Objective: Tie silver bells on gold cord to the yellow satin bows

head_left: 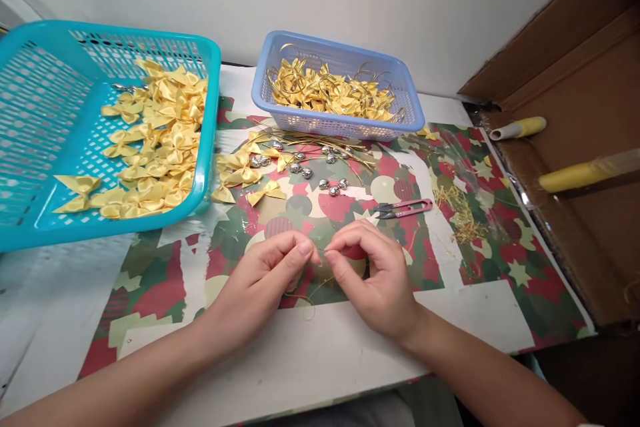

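Observation:
My left hand (280, 270) and my right hand (373, 273) meet over the patterned mat, each with thumb and forefinger pinched. A thin gold cord (309, 300) runs between them and hangs in a small loop below the fingers. Its ends are hidden in the pinches. Just beyond my right hand lie pink-handled thread snips (404, 209). Several small silver bells (334, 191) are scattered farther back, beside a bunch of straight gold cords (320, 139). A loose yellow satin bow (266, 193) rests to their left.
At the left stands a turquoise basket (213, 113) with many yellow bows. A blue basket (337, 121) at the back holds bows with looped gold cords. Gold cord scraps (467, 230) lie at the right. Beyond them is a cardboard wall (575, 100) with yellow-wrapped tubes (575, 175).

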A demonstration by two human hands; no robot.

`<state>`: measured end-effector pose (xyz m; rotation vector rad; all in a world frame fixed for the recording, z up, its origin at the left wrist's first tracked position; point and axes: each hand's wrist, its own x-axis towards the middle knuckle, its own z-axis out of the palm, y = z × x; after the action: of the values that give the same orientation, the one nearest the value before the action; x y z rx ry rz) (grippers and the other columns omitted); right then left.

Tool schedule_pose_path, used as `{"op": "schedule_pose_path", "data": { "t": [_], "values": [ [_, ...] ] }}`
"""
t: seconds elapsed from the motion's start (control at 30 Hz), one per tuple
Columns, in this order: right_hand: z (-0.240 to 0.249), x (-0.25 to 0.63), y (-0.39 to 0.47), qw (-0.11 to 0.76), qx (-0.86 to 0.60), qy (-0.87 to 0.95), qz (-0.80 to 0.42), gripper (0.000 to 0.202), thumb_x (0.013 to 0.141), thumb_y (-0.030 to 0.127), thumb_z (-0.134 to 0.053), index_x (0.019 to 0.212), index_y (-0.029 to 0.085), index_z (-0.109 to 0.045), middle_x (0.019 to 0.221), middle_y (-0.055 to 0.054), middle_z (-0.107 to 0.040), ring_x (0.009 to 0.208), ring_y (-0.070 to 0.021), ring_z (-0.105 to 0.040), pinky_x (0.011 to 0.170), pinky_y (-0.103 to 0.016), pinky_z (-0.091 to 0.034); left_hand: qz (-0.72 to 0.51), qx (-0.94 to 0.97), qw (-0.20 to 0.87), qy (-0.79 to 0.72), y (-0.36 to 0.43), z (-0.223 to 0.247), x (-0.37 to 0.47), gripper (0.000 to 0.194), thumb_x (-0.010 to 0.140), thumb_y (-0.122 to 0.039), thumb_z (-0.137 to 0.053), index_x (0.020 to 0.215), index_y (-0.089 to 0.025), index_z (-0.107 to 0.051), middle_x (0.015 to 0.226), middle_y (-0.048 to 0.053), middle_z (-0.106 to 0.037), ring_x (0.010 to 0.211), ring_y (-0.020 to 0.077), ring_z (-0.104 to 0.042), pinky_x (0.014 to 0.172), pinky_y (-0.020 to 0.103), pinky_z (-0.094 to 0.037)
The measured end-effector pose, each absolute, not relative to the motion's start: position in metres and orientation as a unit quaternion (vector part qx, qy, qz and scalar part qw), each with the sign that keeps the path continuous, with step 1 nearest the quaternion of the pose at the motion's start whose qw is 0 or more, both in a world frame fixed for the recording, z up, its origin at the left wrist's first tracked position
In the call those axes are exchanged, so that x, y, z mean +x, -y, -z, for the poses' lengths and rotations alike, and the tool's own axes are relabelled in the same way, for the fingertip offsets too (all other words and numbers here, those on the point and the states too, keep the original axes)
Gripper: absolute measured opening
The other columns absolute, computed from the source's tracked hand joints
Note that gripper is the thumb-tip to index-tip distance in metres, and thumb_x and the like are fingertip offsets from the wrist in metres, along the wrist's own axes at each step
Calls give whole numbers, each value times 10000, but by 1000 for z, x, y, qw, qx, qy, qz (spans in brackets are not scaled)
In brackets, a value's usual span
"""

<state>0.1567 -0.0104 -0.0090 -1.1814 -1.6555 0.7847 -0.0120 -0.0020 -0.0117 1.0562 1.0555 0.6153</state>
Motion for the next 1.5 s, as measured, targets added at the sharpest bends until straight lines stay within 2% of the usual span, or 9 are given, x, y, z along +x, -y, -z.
{"op": "schedule_pose_path", "data": {
  "t": [0.43, 0.67, 0.8, 1.5],
  "values": [
    [17, 148, 13, 504, -496, 669, -229, 171, 769, 82, -578, 676, 213, -520, 616, 11, -574, 599, -141, -531, 602, -315, -458, -315, 452, 653, -520, 3, 3, 2, 363, 870, -465, -515, 645, -182, -481, 510, -63, -377, 451, 72, -336, 401, 171, -297],
    [19, 143, 15, 498, -512, 605, -351, 133, 778, 125, -570, 675, 205, -546, 742, -36, -682, 692, -162, -654, 623, -306, -544, -343, 465, 616, -536, 6, 4, 6, 352, 859, -431, -523, 620, -181, -456, 510, -68, -364, 442, 62, -306, 392, 166, -257],
    [19, 142, 15, 500, -510, 581, -391, 131, 787, 128, -579, 678, 198, -553, 750, -34, -700, 694, -157, -676, 622, -292, -558, -347, 479, 599, -540, 6, 5, 7, 362, 868, -408, -515, 598, -179, -435, 522, -67, -360, 452, 60, -300, 396, 166, -250],
    [22, 140, 16, 503, -517, 573, -389, 126, 774, 117, -597, 695, 203, -550, 724, -19, -703, 641, -144, -663, 570, -271, -545, -343, 474, 594, -552, 7, 5, 8, 372, 872, -396, -524, 588, -178, -423, 518, -71, -358, 440, 55, -292, 386, 172, -261]
  ]
}}
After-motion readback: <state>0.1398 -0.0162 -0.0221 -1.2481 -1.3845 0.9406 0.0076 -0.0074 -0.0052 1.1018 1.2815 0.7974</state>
